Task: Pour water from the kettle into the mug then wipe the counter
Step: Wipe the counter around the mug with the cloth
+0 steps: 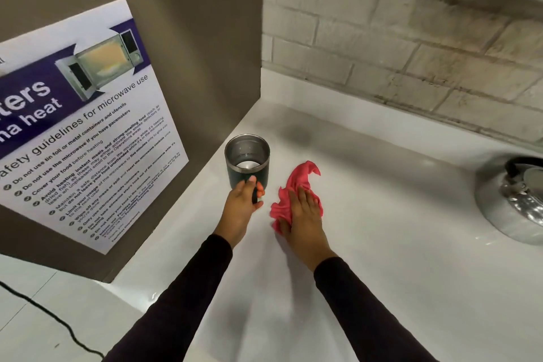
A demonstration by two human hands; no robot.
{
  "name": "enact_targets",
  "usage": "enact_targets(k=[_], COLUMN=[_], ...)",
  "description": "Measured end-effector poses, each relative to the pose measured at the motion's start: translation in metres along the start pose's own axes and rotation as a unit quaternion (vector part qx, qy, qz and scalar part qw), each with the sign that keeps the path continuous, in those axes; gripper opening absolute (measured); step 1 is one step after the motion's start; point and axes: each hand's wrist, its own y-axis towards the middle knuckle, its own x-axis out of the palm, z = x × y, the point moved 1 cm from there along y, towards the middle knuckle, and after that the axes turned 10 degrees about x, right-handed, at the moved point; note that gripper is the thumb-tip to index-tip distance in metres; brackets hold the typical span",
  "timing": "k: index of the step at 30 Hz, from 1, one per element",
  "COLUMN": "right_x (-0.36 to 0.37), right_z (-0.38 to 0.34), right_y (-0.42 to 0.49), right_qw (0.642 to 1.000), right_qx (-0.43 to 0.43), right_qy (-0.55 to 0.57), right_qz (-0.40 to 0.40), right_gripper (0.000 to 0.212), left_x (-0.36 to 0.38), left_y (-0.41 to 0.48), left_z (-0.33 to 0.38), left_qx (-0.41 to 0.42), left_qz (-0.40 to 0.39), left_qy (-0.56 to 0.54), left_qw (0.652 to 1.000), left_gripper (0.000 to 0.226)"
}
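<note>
A dark green mug (246, 159) with a steel rim stands upright on the white counter (382, 214), close to the brown side panel. Its steel inside shows a pale surface at the bottom. My left hand (241, 209) grips the mug's handle at its near side. My right hand (302, 211) lies flat, fingers spread, pressing a crumpled pink cloth (296, 185) onto the counter just right of the mug. The steel kettle (517, 200) sits at the right edge of the view, partly cut off.
A brown panel (191, 38) with a microwave safety poster (82, 126) rises on the left. A pale brick wall (411, 38) backs the counter. A black cable (44, 311) runs over the white floor at the lower left.
</note>
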Motion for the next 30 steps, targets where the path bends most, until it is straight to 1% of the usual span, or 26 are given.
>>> enact_targets(k=[6, 10, 13, 16, 18, 20, 22, 23, 24, 25, 26, 28, 30], right_x=[-0.012, -0.014, -0.011, -0.002, 0.004, 0.006, 0.012, 0.014, 0.014, 0.013, 0.012, 0.006, -0.005], right_z=[-0.006, -0.026, -0.040, -0.045, -0.052, -0.058, -0.055, -0.049, -0.040, -0.031, -0.020, -0.009, -0.016], right_y=[0.042, 0.070, 0.081, 0.079, 0.067, 0.050, 0.037, 0.031, 0.027, 0.024, 0.024, 0.029, 0.041], right_qw=[0.999, 0.996, 0.991, 0.991, 0.987, 0.981, 0.982, 0.982, 0.983, 0.985, 0.987, 0.990, 0.980], right_qx=[0.020, 0.021, 0.018, -0.017, -0.071, -0.117, -0.131, -0.148, -0.154, -0.146, -0.139, -0.118, -0.149], right_qy=[0.046, 0.088, 0.120, 0.113, 0.107, 0.108, 0.117, 0.101, 0.074, 0.063, 0.055, 0.069, 0.134], right_qz=[-0.012, -0.027, -0.053, -0.074, -0.096, -0.113, -0.067, -0.064, -0.063, -0.068, -0.052, -0.015, -0.007], right_gripper=[0.072, 0.058, 0.053, 0.053, 0.039, 0.033, 0.020, 0.025, 0.038, 0.046, 0.050, 0.050, 0.045], left_x=[-0.012, -0.025, -0.039, -0.055, -0.066, -0.075, -0.084, -0.087, -0.089, -0.091, -0.093, -0.096, -0.097], left_y=[0.007, 0.011, 0.007, -0.003, -0.011, -0.018, -0.023, -0.025, -0.027, -0.029, -0.031, -0.036, -0.041], left_z=[0.000, 0.022, 0.038, 0.048, 0.050, 0.050, 0.048, 0.048, 0.047, 0.048, 0.048, 0.047, 0.046], left_qx=[0.010, 0.038, 0.061, 0.072, 0.075, 0.078, 0.079, 0.079, 0.078, 0.078, 0.079, 0.081, 0.082], left_qz=[0.006, 0.004, -0.002, 0.001, 0.007, 0.008, 0.010, 0.012, 0.013, 0.013, 0.013, 0.008, 0.001], left_qy=[0.002, 0.024, 0.040, 0.057, 0.066, 0.073, 0.074, 0.072, 0.070, 0.069, 0.069, 0.072, 0.075], left_qw=[1.000, 0.999, 0.997, 0.996, 0.995, 0.994, 0.994, 0.994, 0.994, 0.994, 0.994, 0.994, 0.994], left_gripper=[0.035, 0.036, 0.038, 0.038, 0.037, 0.037, 0.038, 0.039, 0.041, 0.042, 0.043, 0.043, 0.042])
